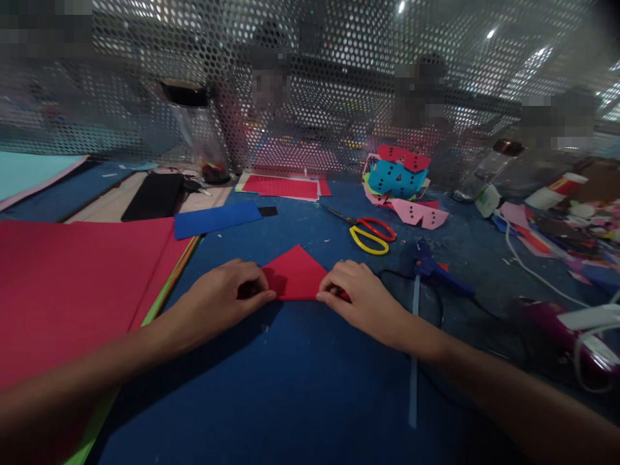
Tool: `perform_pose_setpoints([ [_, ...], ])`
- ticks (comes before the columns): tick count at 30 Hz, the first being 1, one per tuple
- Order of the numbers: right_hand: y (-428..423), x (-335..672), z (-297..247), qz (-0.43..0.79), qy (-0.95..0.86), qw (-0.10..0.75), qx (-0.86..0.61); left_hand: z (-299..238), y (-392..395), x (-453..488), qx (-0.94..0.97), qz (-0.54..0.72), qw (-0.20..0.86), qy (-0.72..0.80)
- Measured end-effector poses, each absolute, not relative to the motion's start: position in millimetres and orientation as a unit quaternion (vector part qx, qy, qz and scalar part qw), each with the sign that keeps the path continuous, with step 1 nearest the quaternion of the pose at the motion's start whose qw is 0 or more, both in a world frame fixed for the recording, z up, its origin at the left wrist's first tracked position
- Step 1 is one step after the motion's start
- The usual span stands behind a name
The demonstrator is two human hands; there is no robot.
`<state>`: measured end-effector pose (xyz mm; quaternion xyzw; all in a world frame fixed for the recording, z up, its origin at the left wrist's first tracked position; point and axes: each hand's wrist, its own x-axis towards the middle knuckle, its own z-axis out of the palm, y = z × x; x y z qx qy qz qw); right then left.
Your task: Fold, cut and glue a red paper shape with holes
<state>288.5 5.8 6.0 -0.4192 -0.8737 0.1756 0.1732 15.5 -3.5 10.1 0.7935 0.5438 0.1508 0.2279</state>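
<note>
Left hand (245, 287) and right hand (361, 297) pinch, thumb against fingers, the two near corners of one red triangular sheet (298, 276), seemingly folded paper, lying between them; to crease well, it seems best to keep both corners level and press evenly; metal scissors with red and yellow handles (353, 221) lie apart, ahead of the right hand.

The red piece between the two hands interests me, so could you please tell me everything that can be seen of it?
The red piece is plain and looks like paper or thin foam. It shows as a broad triangle, peak at the far side, straight edge nearest the camera; that edge may be folded, but I cannot be sure. It lies on or just above the blue table. The left hand and right hand pinch its near corners, partly hiding them.
</note>
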Motion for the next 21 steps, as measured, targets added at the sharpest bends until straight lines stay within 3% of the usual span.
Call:
perform_pose_setpoints([
  [21,1.6,285.0,2.0,0.131,-0.863,0.179,-0.455,4.3,-5.3,14.7,0.806,0.177,0.204,0.527],
])
